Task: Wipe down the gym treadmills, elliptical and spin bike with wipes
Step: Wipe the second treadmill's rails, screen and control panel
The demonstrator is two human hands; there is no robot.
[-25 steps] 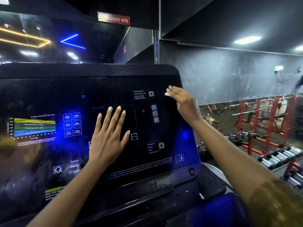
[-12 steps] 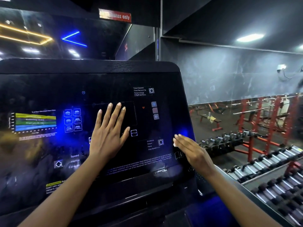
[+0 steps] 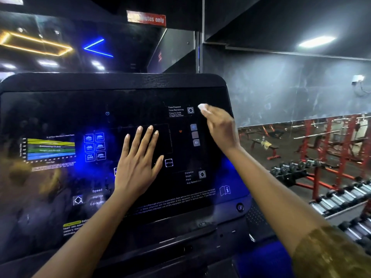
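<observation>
1. Fingers (image 3: 149,137) of the left hand (image 3: 138,169) lie straight and spread, flat on the middle of the console (image 3: 60,109), gripping nothing.
2. Right hand (image 3: 218,125) is blurred at the console's upper right. Its fingers look straight and press a white wipe (image 3: 201,106), of which only a scrap shows at the fingertips, just beside the "Time Elapsed" label.
3. Progress looks early. Only this one console is under the wipe, and reflections hide which parts are already clean. Rails, belt and the other machines are out of view and likely remain.
4. The wipe sits near the right edge, just below the raised top rim. Past that edge is open air, with the dumbbell rack (image 3: 331,199) well apart.
5. The left half lies free for strokes. The centre is covered until the left hand lifts.
</observation>
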